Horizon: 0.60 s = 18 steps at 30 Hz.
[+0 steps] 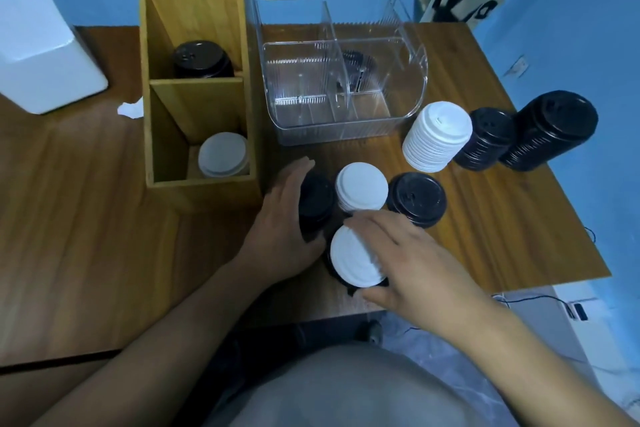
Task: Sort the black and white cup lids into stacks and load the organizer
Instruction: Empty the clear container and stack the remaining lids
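Near the front edge of the bench (pixel 104 218) lies a group of lids. The white lid (pixel 353 258) nearest the person lies on top of black lids, and the right hand (pixel 412 263) rests over it with fingers spread, thumb under its front rim. The left hand (pixel 282 218) curves around a short black stack (pixel 315 201), fingers loosely together. Between them sits another white lid (pixel 362 186), with a black lid (pixel 416 198) just beside it. Toward the right edge lean a tall white stack (pixel 437 136) and two black stacks (pixel 485 139) (pixel 550 130), touching each other. The wooden organizer (pixel 197 87) stands behind the left hand: white lids (pixel 223 154) in its nearest compartment, black lids (pixel 202 59) in the middle one. A clear plastic bin (pixel 343 80) stands at the back, beside the organizer.
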Tool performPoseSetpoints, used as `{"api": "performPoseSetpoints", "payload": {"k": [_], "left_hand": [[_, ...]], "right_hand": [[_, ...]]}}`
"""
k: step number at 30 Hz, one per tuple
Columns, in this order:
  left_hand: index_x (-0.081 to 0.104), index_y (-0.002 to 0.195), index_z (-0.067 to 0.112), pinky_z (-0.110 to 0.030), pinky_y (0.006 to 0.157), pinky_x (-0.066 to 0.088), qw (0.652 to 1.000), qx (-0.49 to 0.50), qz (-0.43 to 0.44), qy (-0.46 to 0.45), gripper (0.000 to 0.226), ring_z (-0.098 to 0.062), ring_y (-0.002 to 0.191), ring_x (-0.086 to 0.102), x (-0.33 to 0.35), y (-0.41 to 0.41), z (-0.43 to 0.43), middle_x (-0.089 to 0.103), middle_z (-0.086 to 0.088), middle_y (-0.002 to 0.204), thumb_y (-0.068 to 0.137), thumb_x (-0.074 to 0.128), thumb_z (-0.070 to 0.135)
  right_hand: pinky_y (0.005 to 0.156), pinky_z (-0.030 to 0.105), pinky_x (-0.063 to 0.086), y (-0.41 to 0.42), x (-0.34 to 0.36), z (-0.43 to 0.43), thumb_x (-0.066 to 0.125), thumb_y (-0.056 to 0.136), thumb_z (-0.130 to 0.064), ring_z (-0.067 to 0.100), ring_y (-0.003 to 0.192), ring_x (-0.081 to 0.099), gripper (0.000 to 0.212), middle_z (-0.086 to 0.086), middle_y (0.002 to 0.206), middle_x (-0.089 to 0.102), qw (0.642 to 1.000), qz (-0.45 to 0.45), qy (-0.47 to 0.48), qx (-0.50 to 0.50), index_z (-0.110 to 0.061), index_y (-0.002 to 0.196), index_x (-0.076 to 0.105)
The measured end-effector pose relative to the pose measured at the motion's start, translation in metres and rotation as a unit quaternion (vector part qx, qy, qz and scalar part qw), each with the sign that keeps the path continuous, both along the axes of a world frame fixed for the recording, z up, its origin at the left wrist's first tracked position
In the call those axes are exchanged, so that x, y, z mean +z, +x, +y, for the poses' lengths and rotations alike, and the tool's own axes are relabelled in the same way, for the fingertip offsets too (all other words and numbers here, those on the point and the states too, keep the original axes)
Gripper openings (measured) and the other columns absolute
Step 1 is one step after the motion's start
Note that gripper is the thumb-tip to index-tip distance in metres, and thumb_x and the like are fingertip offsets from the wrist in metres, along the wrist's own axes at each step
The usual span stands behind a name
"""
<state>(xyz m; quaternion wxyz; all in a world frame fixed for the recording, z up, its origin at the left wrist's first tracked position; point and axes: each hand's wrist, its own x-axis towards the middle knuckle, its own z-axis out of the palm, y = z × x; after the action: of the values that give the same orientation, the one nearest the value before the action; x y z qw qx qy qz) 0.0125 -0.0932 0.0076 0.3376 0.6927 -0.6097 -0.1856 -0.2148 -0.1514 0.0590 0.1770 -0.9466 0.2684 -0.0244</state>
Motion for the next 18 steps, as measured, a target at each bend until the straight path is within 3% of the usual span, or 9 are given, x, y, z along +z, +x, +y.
{"api": "performPoseSetpoints", "payload": {"k": [3,6,8,13,16,18], "left_hand": [[0.016,0.157,0.028,-0.033,0.122,0.024,1.0,-0.004,-0.002,-0.001,0.109,-0.015,0.151,0.021,0.001,0.0,0.0,0.022,0.003,0.163,0.073,0.085,0.017],[0.017,0.157,0.026,-0.037,0.122,0.027,1.0,-0.006,0.001,0.0,0.11,-0.015,0.151,0.022,0.001,0.0,-0.001,0.021,0.003,0.164,0.072,0.085,0.016],[0.018,0.157,0.026,-0.037,0.121,0.028,1.0,-0.001,0.005,0.006,0.11,-0.014,0.15,0.022,0.002,0.0,-0.001,0.021,0.004,0.163,0.072,0.086,0.014],[0.021,0.156,0.026,-0.04,0.122,0.027,1.0,0.01,0.003,0.012,0.109,-0.014,0.149,0.024,0.002,-0.002,-0.003,0.023,0.006,0.16,0.071,0.087,0.012],[0.025,0.156,0.019,-0.031,0.123,0.024,1.0,0.011,-0.01,-0.005,0.106,-0.015,0.148,0.026,0.0,-0.002,-0.004,0.028,0.0,0.16,0.07,0.087,0.012],[0.028,0.155,0.015,-0.02,0.122,0.018,1.0,0.01,-0.016,-0.019,0.104,-0.016,0.148,0.027,-0.001,-0.003,-0.004,0.031,-0.003,0.158,0.07,0.086,0.011]], "right_hand": [[0.108,0.037,0.044,-0.012,0.009,0.001,0.087,0.067,-0.052,0.012,0.136,0.041,0.101,-0.016,0.149,0.041,0.998,-0.029,0.024,-0.048,-0.033,0.15,0.033],[0.1,0.036,0.047,-0.037,0.01,-0.005,0.081,0.065,-0.063,0.015,0.124,0.048,0.096,-0.013,0.14,0.048,0.99,-0.046,0.028,-0.131,-0.033,0.145,0.038],[0.091,0.035,0.047,-0.058,0.005,-0.009,0.073,0.064,-0.073,0.019,0.114,0.051,0.096,-0.008,0.131,0.053,0.979,-0.02,0.017,-0.203,-0.03,0.143,0.04],[0.079,0.047,0.05,-0.085,-0.011,-0.012,0.048,0.068,-0.086,0.036,0.093,0.054,0.102,0.012,0.112,0.065,0.941,0.104,-0.103,-0.305,-0.011,0.138,0.051],[0.088,0.045,0.049,-0.086,-0.019,-0.008,0.05,0.068,-0.088,0.034,0.1,0.052,0.109,0.009,0.121,0.06,0.942,0.12,-0.076,-0.304,-0.014,0.148,0.044],[0.098,0.038,0.043,-0.095,-0.017,-0.011,0.066,0.069,-0.078,0.027,0.116,0.046,0.107,-0.001,0.139,0.05,0.953,0.095,-0.013,-0.289,-0.024,0.156,0.033]]}}
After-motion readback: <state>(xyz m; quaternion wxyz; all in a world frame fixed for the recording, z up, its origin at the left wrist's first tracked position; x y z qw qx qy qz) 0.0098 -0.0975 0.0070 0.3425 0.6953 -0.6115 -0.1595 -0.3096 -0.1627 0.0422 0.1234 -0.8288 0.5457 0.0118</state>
